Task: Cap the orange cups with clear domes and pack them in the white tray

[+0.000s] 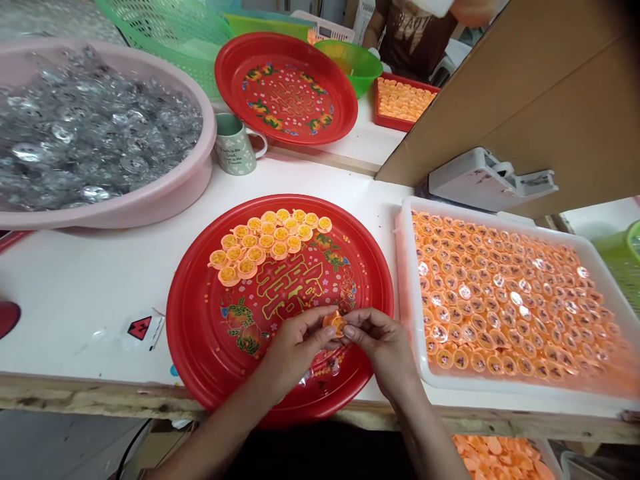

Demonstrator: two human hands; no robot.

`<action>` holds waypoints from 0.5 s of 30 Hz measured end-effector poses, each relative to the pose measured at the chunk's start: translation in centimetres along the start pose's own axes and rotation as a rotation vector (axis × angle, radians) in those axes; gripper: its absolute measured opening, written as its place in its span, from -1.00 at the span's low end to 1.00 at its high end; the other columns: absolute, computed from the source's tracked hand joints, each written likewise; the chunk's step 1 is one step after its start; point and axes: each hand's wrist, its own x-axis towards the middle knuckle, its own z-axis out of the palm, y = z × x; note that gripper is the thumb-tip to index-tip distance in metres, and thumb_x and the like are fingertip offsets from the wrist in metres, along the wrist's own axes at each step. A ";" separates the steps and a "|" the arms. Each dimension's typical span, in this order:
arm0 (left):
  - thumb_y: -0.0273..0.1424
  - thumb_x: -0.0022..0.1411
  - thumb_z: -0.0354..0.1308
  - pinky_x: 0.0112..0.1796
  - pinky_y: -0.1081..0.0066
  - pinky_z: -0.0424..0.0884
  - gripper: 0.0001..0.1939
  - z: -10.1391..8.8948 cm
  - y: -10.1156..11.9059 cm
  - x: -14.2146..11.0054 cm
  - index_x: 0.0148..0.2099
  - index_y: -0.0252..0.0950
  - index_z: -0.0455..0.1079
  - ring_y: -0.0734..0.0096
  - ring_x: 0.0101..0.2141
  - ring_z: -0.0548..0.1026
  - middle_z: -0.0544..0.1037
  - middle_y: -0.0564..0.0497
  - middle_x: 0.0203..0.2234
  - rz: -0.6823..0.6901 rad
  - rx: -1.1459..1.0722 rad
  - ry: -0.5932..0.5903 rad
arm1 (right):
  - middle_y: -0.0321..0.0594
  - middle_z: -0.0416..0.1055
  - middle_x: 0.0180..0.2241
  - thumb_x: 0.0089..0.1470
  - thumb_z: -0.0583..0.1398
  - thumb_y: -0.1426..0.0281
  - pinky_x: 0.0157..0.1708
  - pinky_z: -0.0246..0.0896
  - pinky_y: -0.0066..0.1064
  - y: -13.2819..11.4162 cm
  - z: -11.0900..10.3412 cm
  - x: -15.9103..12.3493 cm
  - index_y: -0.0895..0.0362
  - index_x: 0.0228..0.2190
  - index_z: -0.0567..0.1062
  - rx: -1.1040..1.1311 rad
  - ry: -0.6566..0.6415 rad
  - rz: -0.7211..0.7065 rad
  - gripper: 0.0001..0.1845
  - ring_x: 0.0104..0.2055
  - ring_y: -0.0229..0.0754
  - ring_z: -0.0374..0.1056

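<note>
My left hand (297, 343) and my right hand (385, 343) meet over the near right part of a round red tray (190, 333). Pinched between the fingertips of both is a small orange plastic piece (338, 325), round like a tiny cup, with a yellowish face. Toward the tray's far left lie several similar orange pieces (267, 240) in a close group, their yellow faces up. Under my hands, clear shiny plastic bits (320, 375) rest on the tray; their exact shape is hard to make out.
Right of the tray, a white bin (411, 300) holds rows of orange pieces with dark print. A pink basin (195, 180) of clear plastic parts stands left, beside a mug (235, 150). Behind are another red tray (290, 127), a cardboard panel (480, 100) and a person (410, 40).
</note>
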 end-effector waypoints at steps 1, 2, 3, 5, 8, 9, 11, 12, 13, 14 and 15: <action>-0.32 0.14 0.28 -0.07 0.25 0.48 -0.63 0.1 -0.1 -0.1 0.01 -0.26 0.49 0.15 -0.12 0.57 0.61 -0.07 -0.11 0.034 0.069 0.009 | -0.30 0.50 -0.50 -0.14 0.40 0.31 -0.39 0.35 -0.39 0.1 0.1 -0.1 0.12 -0.45 0.55 -0.036 0.032 -0.028 -0.81 -0.47 -0.24 0.39; -0.35 0.13 0.28 -0.06 0.27 0.47 -0.64 0.1 -0.2 -0.1 0.01 -0.25 0.50 0.16 -0.10 0.56 0.62 -0.07 -0.11 0.076 0.150 0.024 | -0.30 0.49 -0.50 -0.12 0.38 0.33 -0.39 0.34 -0.39 0.1 0.1 -0.2 0.11 -0.45 0.55 -0.090 0.066 -0.064 -0.83 -0.46 -0.24 0.39; -0.37 0.12 0.28 -0.05 0.28 0.46 -0.65 0.2 -0.3 -0.2 0.00 -0.25 0.51 0.16 -0.09 0.55 0.62 -0.06 -0.12 0.119 0.229 0.046 | -0.31 0.48 -0.50 -0.10 0.37 0.35 -0.38 0.33 -0.40 0.2 0.1 -0.4 0.11 -0.45 0.54 -0.158 0.096 -0.108 -0.87 -0.45 -0.24 0.38; -0.37 0.13 0.27 -0.07 0.30 0.46 -0.68 0.4 -0.4 -0.3 -0.02 -0.21 0.53 0.16 -0.09 0.55 0.63 -0.05 -0.14 0.183 0.339 0.083 | -0.30 0.48 -0.49 -0.05 0.34 0.39 -0.36 0.30 -0.40 0.2 0.2 -0.7 0.10 -0.47 0.54 -0.291 0.132 -0.194 -0.93 -0.43 -0.23 0.37; -0.38 0.15 0.26 -0.10 0.34 0.47 -0.71 0.7 -0.4 -0.6 -0.04 -0.16 0.54 0.20 -0.14 0.57 0.64 -0.02 -0.17 0.251 0.372 0.119 | -0.29 0.47 -0.47 0.00 0.32 0.41 -0.36 0.31 -0.41 0.2 0.2 -1.2 0.10 -0.46 0.52 -0.336 0.141 -0.238 -0.94 -0.41 -0.21 0.38; -0.40 0.15 0.26 -0.11 0.36 0.47 -0.73 0.8 -0.3 -0.7 -0.06 -0.15 0.55 0.23 -0.16 0.58 0.64 -0.01 -0.19 0.280 0.367 0.125 | -0.29 0.47 -0.47 0.01 0.31 0.40 -0.38 0.31 -0.41 0.2 0.2 -1.3 0.09 -0.45 0.51 -0.319 0.138 -0.233 -0.93 -0.41 -0.21 0.38; -0.42 0.15 0.26 -0.12 0.39 0.47 -0.75 0.8 -0.1 -1.0 -0.09 -0.16 0.56 0.27 -0.19 0.58 0.65 0.01 -0.22 0.335 0.359 0.120 | -0.30 0.47 -0.46 0.03 0.30 0.41 -0.39 0.31 -0.42 0.2 0.2 -1.6 0.09 -0.43 0.49 -0.299 0.123 -0.242 -0.94 -0.41 -0.21 0.39; -0.43 0.16 0.26 -0.11 0.40 0.48 -0.77 0.8 -0.1 -1.1 -0.10 -0.16 0.56 0.28 -0.20 0.59 0.65 0.01 -0.23 0.357 0.360 0.109 | -0.30 0.47 -0.45 0.05 0.29 0.42 -0.39 0.32 -0.43 0.1 0.2 -1.7 0.08 -0.42 0.50 -0.307 0.113 -0.267 -0.95 -0.40 -0.21 0.40; -0.43 0.16 0.26 -0.11 0.40 0.48 -0.76 0.8 0.0 -1.2 -0.09 -0.17 0.56 0.28 -0.19 0.59 0.65 0.01 -0.22 0.372 0.362 0.099 | -0.30 0.47 -0.44 0.07 0.28 0.43 -0.38 0.32 -0.43 0.0 0.2 -1.9 0.08 -0.41 0.50 -0.327 0.107 -0.309 -0.96 -0.39 -0.22 0.40; -0.43 0.17 0.26 -0.10 0.41 0.48 -0.73 0.7 0.1 -1.3 -0.05 -0.17 0.54 0.28 -0.17 0.59 0.64 0.00 -0.20 0.383 0.360 0.093 | -0.30 0.47 -0.43 0.08 0.27 0.45 -0.37 0.32 -0.43 -0.1 0.2 -2.1 0.07 -0.41 0.50 -0.354 0.107 -0.363 -0.95 -0.38 -0.22 0.41; -0.44 0.18 0.25 -0.08 0.41 0.48 -0.69 0.6 0.1 -1.4 0.00 -0.17 0.51 0.28 -0.14 0.58 0.63 0.00 -0.15 0.393 0.357 0.092 | -0.29 0.48 -0.42 0.09 0.26 0.48 -0.35 0.32 -0.43 -0.3 0.2 -2.2 0.07 -0.40 0.50 -0.385 0.112 -0.424 -0.93 -0.37 -0.22 0.41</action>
